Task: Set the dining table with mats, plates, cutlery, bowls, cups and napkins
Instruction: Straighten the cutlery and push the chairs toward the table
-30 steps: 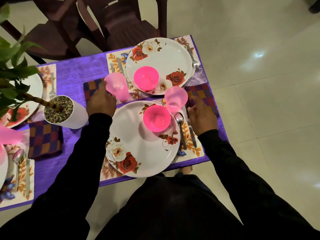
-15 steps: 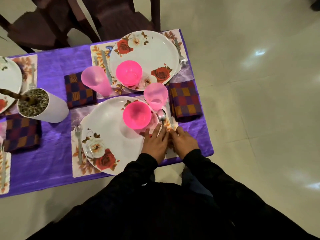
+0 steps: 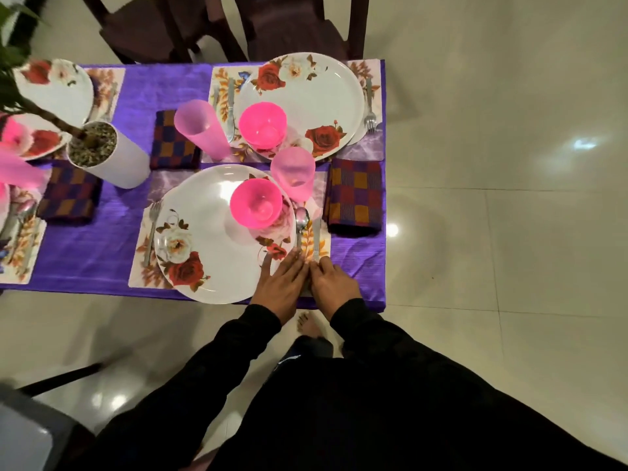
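Both hands meet at the near ends of the spoon (image 3: 301,222) and knife (image 3: 316,237), right of the near plate (image 3: 204,232). The left hand (image 3: 281,287) lies flat with fingers straight; the right hand (image 3: 334,283) has fingertips on the handles, seemingly aligning them parallel on the mat (image 3: 323,246).

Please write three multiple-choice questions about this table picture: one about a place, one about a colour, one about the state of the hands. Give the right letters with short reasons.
1. Where does the near setting's fork lie?
A. on the plate
B. left of the plate
C. in the bowl

2. What colour is the bowl on the near plate?
A. green
B. white
C. pink

3. How are the hands?
A. flat at the spoon and knife handles
B. lifting a cup
C. folding a napkin

Answers:
1 B, it lies on the mat beside the plate.
2 C, it is bright pink.
3 A, left hand and right hand rest at the spoon and knife.
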